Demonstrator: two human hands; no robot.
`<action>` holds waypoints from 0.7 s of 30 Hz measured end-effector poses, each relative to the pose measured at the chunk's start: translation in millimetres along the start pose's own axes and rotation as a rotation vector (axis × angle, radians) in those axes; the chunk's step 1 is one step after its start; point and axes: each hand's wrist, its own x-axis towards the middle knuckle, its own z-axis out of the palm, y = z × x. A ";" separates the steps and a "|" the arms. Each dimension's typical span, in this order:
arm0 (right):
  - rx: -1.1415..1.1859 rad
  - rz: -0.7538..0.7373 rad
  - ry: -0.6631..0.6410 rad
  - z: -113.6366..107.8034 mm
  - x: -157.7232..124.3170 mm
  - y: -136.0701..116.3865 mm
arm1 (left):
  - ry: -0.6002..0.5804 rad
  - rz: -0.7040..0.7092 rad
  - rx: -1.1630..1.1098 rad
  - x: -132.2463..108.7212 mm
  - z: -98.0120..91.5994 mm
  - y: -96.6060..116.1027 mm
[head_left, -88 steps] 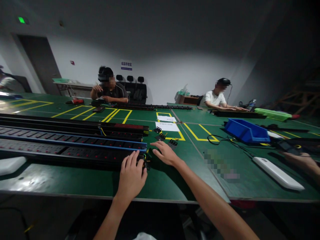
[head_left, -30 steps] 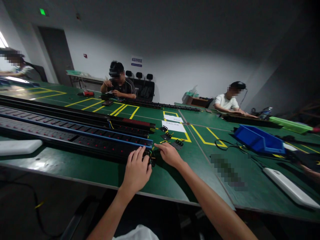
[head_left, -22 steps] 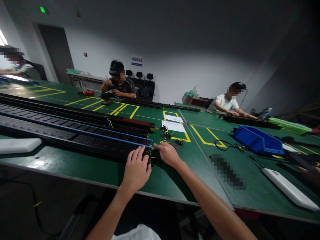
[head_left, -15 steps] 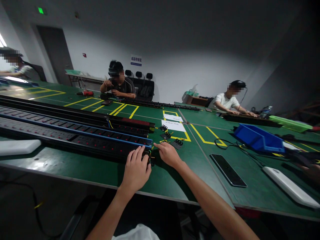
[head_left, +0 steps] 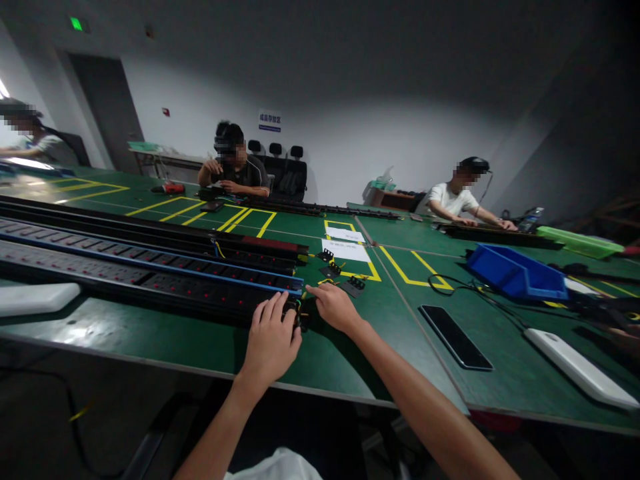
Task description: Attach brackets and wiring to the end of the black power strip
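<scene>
Several long black power strips [head_left: 175, 287] with red dots and blue edges lie side by side across the green table. My left hand [head_left: 273, 337] is laid over the right end of the nearest strip, fingers curled on its top and the thumb by the end. Yellow-green wires [head_left: 299, 305] show at that end. Just right of it is my right hand [head_left: 335, 307], its index finger and thumb together at the strip's end and the other fingers curled in. Whatever sits between those fingertips is too small to make out. Small black brackets [head_left: 354, 286] with yellow wires lie beyond this hand.
Right of my arm lie a black phone [head_left: 455, 337] and a white slab-like device [head_left: 580, 367]. A blue bin [head_left: 517, 272] and black cables stand behind them. White paper sheets [head_left: 346, 250] lie within yellow tape lines. Co-workers sit across the table.
The view has shifted very slightly. Both my hands stay at the strip's end in nearly the same pose. The co-worker at the right has moved their hands a little.
</scene>
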 end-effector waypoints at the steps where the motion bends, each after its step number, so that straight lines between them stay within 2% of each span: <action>1: 0.003 -0.006 0.002 0.0 -0.7 -0.1 | 0.000 0.001 0.001 0.1 0.0 0.0; 21: 0.038 0.039 0.131 7.9 0.9 17.4 | 0.021 0.013 0.002 -0.1 -0.6 -1.3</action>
